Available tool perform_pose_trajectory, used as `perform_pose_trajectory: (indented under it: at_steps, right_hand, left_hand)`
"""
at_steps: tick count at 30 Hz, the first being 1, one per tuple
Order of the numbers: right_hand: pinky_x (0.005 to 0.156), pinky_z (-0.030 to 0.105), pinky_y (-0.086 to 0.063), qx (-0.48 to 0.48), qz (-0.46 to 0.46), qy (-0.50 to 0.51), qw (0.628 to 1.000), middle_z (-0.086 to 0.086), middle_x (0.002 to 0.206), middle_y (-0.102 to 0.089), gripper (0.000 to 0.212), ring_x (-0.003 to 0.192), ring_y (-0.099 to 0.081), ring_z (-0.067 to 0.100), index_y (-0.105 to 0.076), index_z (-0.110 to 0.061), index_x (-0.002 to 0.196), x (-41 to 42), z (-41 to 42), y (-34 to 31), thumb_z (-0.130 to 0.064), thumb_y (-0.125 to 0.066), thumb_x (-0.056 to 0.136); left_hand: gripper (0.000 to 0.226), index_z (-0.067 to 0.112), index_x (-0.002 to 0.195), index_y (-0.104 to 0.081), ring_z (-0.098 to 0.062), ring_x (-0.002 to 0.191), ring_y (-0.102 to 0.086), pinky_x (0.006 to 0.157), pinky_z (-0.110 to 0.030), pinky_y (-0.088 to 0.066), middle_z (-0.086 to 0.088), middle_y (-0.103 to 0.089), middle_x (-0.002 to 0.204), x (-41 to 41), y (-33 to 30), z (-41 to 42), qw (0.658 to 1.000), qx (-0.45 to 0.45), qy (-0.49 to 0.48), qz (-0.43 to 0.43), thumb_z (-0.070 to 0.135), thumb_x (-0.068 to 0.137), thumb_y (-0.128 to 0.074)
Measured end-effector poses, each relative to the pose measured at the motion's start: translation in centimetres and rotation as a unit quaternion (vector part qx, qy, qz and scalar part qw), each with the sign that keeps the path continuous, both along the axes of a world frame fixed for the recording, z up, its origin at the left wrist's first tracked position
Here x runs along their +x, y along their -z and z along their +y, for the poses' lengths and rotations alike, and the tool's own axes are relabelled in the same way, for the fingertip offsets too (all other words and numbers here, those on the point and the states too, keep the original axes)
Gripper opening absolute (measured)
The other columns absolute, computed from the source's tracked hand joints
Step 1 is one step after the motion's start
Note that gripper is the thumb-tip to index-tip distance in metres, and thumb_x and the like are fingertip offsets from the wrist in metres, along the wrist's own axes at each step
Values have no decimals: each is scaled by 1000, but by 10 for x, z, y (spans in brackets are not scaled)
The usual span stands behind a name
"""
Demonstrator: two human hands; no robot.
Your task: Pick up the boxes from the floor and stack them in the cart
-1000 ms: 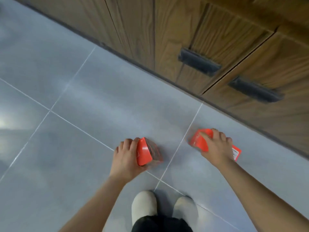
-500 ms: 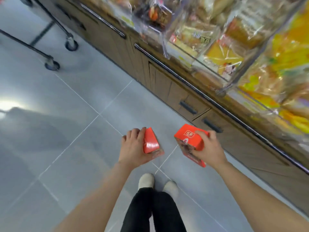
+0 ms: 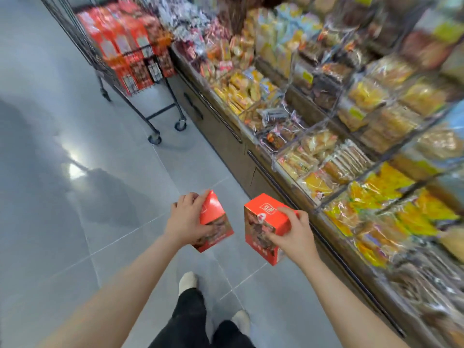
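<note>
The wire cart (image 3: 130, 59) stood ahead and leftward, nearer the left hand (image 3: 184, 223). Each hand's fingers clamped one red box (image 3: 216, 219); right hand (image 3: 292, 233), second box (image 3: 263, 227).

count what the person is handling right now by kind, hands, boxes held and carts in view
hands: 2, left hand and right hand
red boxes held: 2, left box and right box
carts: 1, cart
total: 5
</note>
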State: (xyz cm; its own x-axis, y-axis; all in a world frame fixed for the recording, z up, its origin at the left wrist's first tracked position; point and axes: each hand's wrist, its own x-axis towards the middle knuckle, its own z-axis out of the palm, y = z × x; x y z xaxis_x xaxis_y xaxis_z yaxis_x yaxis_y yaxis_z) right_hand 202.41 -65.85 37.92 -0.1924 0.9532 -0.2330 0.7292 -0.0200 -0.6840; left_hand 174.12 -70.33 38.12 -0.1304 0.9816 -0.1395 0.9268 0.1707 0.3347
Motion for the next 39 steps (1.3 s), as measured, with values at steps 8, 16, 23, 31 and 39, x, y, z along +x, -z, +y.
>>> perform_pose_trajectory:
  at_steps: [8, 16, 23, 31, 39]
  right_hand:
    - [88, 31, -47, 18, 28, -22, 999, -1, 122, -29, 73, 106, -43, 14, -37, -36, 132, -87, 65, -41, -33, -78, 71]
    - [92, 38, -47, 24, 10, -29, 999, -3, 116, -27, 77, 104, -42, 16, -35, -40, 132, -231, 146, -58, -39, -76, 67]
    - [87, 33, -45, 22, 19, -51, 998, -2, 113, -31, 73, 101, -45, 17, -41, -35, 131, -350, 209, -68, -40, -77, 67]
    - [88, 31, -44, 60, 5, -132, 989, 0, 114, -34, 69, 104, -50, 19, -44, -35, 128, -450, 322, -65, -41, -77, 67]
    - [84, 26, -39, 65, 31, -207, 976, -2, 112, -34, 66, 95, -43, 11, -45, -34, 129, -547, 469, -83, -39, -76, 71]
  left_hand:
    - [106, 34, 146, -26, -21, 115, -39, 93, -38, -32, 2, -43, 123, -104, -46, 36, 998, 53, -38, 17, 78, 51, -44]
    - [107, 34, 147, -24, -21, 115, -38, 91, -36, -27, 1, -42, 120, -247, -71, 88, 997, 60, -56, 17, 74, 49, -40]
    - [109, 34, 147, -24, -20, 117, -41, 95, -36, -32, 2, -42, 125, -362, -76, 128, 991, 67, -112, -9, 82, 50, -38]
    - [107, 38, 146, -24, -19, 118, -40, 92, -36, -32, 3, -44, 125, -449, -68, 199, 982, 60, -181, 5, 81, 50, -45]
    - [101, 40, 145, -24, -17, 119, -39, 95, -36, -30, 3, -44, 126, -508, -70, 308, 964, 67, -259, -3, 76, 56, -54]
